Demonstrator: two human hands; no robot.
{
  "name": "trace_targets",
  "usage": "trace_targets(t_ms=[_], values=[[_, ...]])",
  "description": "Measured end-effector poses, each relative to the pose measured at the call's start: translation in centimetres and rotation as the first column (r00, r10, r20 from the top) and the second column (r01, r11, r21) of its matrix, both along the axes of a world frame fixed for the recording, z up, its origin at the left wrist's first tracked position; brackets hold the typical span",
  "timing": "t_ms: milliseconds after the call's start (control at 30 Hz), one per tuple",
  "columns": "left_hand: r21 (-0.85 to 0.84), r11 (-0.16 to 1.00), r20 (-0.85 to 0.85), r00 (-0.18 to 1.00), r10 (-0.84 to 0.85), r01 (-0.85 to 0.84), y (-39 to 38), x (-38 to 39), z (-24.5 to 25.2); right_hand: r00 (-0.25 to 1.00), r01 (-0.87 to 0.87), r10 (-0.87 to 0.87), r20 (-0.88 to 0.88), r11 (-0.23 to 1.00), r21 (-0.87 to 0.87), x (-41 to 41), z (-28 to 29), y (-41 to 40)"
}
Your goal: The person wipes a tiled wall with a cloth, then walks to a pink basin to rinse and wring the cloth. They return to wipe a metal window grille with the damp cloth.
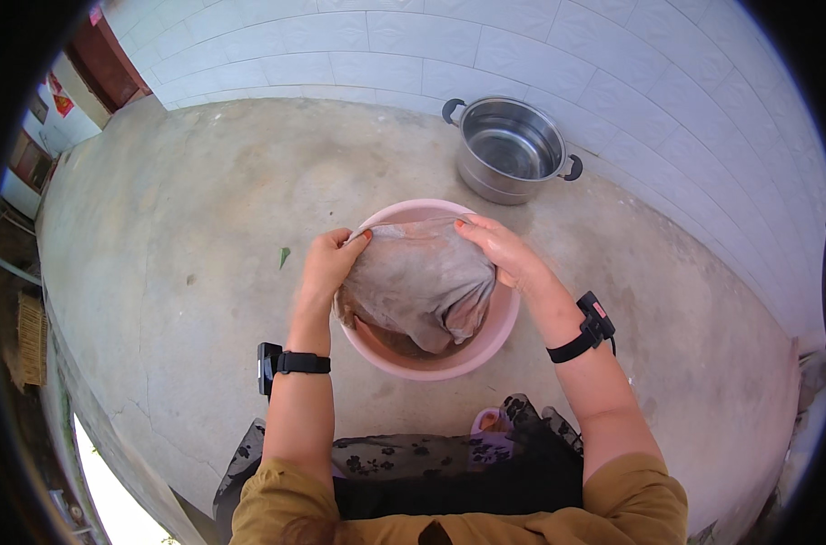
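A wet, greyish cloth (419, 272) is stretched between my two hands over a pink plastic basin (440, 371). My left hand (332, 262) pinches its upper left corner, the thumb on top. At the upper right edge, my right hand (498, 246) grips the cloth between thumb and fingers. The lower part of the cloth hangs in folds into the basin, where brownish water (402, 343) shows below it. The cloth hides much of the basin's inside.
A stainless steel pot (511, 146) with two black handles stands on the concrete floor (229, 191) beyond the basin, near the white tiled wall (413, 34). A green leaf (283, 257) lies left of the basin. My knees, under a black patterned skirt (413, 453), are close to the basin.
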State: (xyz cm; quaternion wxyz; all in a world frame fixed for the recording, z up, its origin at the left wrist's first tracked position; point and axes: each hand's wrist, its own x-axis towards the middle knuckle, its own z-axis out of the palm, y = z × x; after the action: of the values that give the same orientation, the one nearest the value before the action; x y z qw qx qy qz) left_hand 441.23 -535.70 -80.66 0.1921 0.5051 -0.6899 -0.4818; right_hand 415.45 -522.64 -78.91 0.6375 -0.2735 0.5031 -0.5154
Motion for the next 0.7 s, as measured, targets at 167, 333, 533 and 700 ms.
trace_targets(t_ms=[167,333,533,700], values=[[-0.478,0.878,0.093,0.995,0.035,0.014,2.5,-2.2,-5.4,0.654,0.029,0.133,-0.744,0.979,0.200,-0.3,-12.2,-0.6],[-0.506,0.765,0.523,0.847,-0.096,0.399,8.3,-3.8,-10.3,0.194,0.165,0.123,-0.973,0.974,0.155,1.2,-16.6,1.2],[0.131,0.676,0.767,0.358,-0.533,0.725,12.6,-3.7,-12.6,0.063,0.054,0.419,-0.906,0.905,0.423,2.7,-15.4,0.7],[-0.034,0.880,0.629,0.695,-0.349,0.473,10.1,-3.3,-14.0,0.109,-0.120,0.470,-0.876,0.881,0.458,1.9,-15.5,0.6]])
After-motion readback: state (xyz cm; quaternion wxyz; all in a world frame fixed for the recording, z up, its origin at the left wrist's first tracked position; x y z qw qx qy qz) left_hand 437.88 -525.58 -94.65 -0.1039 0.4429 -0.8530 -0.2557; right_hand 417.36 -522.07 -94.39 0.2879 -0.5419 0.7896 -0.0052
